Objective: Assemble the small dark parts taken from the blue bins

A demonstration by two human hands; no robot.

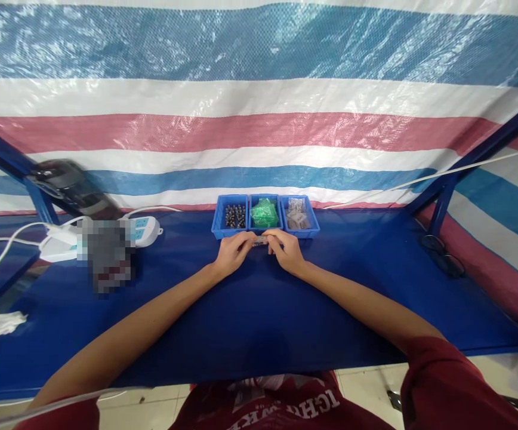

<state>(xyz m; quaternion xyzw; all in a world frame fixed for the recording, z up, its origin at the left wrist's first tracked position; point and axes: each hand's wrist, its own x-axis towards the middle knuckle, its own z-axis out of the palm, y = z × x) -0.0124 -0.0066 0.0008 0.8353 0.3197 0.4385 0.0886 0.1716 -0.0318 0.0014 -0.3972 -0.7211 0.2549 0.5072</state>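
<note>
Just in front of three blue bins, my left hand (233, 253) and my right hand (286, 251) pinch the two ends of a small clear plastic piece (259, 240). Its details are too small to make out. The left bin (216, 223) holds several small dark metallic parts (235, 216). In the middle bin (265, 229) lies green plastic material (264, 212). Clear plastic bags or pieces (297, 214) fill part of the right bin (314, 224). Both hands are closed, close together above the blue table.
On the left of the blue table (259, 322) are a white power strip (146, 232) with cables, a dark bottle (75, 188), a blurred-out object (109, 254) and a crumpled white tissue (2, 323). A black cable (442, 254) lies at the right. Striped sheeting (259, 131) hangs behind.
</note>
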